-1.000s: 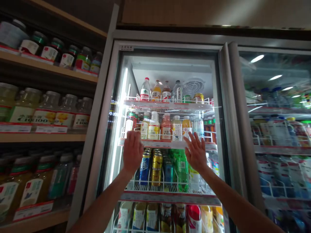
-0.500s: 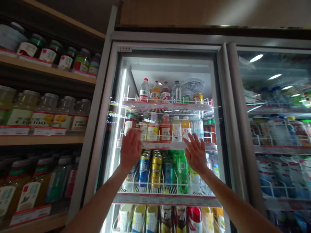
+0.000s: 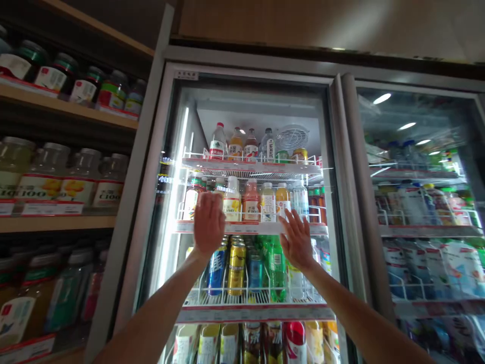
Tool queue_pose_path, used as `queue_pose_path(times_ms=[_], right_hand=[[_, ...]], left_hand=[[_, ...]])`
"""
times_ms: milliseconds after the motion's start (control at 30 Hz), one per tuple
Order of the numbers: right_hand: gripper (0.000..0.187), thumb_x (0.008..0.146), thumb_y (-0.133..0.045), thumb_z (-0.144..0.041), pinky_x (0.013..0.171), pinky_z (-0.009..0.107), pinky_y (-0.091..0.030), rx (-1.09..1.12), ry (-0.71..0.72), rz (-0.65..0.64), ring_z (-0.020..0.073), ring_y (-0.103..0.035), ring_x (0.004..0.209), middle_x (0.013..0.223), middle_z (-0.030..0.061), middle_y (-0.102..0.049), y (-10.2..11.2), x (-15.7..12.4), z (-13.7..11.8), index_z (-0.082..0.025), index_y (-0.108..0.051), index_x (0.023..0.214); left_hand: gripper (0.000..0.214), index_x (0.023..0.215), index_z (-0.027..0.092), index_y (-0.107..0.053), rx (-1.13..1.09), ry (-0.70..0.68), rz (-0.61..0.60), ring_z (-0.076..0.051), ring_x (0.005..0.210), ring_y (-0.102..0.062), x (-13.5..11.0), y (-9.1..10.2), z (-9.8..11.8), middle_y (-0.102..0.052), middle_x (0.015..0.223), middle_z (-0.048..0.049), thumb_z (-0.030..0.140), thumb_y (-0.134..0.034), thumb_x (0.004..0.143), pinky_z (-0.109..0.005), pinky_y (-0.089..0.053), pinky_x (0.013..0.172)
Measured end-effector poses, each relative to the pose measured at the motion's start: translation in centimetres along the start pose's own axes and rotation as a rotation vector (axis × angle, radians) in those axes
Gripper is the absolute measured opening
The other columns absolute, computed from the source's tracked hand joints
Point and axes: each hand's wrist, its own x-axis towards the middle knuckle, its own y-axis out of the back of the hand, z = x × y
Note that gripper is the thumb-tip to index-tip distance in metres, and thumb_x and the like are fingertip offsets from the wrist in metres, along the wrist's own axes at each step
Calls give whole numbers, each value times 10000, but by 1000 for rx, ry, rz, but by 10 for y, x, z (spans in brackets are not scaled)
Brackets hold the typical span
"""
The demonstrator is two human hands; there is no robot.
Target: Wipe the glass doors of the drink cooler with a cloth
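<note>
Both of my arms reach up in front of a lit glass-door fridge (image 3: 248, 230) stocked with drinks. My left hand (image 3: 209, 223) is raised flat with fingers stretched out, overlapping the bottles at the left of the second shelf. My right hand (image 3: 297, 240) is open with fingers spread, in front of an orange juice bottle (image 3: 282, 198) and right of a green bottle (image 3: 277, 263). Neither hand holds anything; whether they touch the glass I cannot tell. Between them stand a pink-orange bottle (image 3: 251, 201) and, lower down, a gold can (image 3: 236, 268) and a blue can (image 3: 216, 270).
Wooden shelves (image 3: 56, 222) with bottled drinks stand at the left. A second glass-door fridge (image 3: 417, 230) full of bottles is at the right, beside a grey upright door handle (image 3: 356, 202). More bottles (image 3: 295, 344) line the lower shelf.
The view has shifted slightly, so the fridge and shelves sit further left. My left hand now shows more upright with straighter fingers; my right hand stays raised and spread.
</note>
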Motion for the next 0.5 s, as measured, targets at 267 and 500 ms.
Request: queue_pose_path(times_ms=[267,500], right_hand=[[454,908,-381,-289,1111,476,-147,-132,-96,69,243,-318,1351,1477,70,-343,6,10,33,-272,-391,1362],[422,906,-380,-257,1125,453,-142,-77,-72,97,218,-313,1360,1480,62,-342,3,6,36,-258,-442,1323]], left_hand=[[491,1351,126,-396,5,264,142,-293,1357,-293,31,4,-33,-389,1410,-180,265,-347,883,-471,-312,1055],[463,1358,207,-392,-123,-209,-124,-229,1368,-286,23,-14,21,-399,1433,-88,247,-349,899,-426,-289,1093]])
